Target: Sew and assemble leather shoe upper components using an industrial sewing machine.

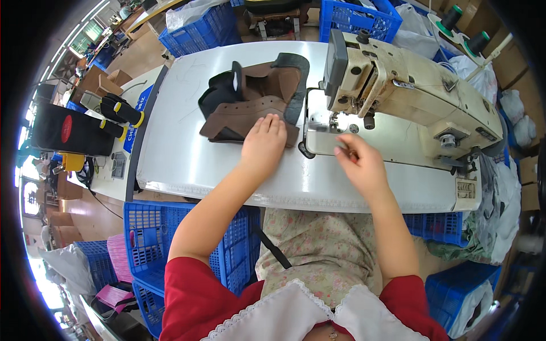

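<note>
A brown leather shoe upper [250, 115] with a row of eyelets and a black padded lining [220, 94] lies on the white sewing table, left of the machine needle. My left hand [266, 139] rests flat on its near side, fingers stretched out together. Beside the needle plate [324, 122], my right hand [359, 163] is closed in a pinch. Something small, with a dark and reddish part, shows between those fingers, too little of it to name. The cream sewing machine [409, 85] stands at the right, its needle area [341, 116] apart from the upper.
Black thread cones [451, 18] stand on a holder behind the machine. Blue crates stand beyond the table [199, 34] and beneath its front edge [153, 238]. A side table at the left carries spools [122, 111] and a black box [71, 129].
</note>
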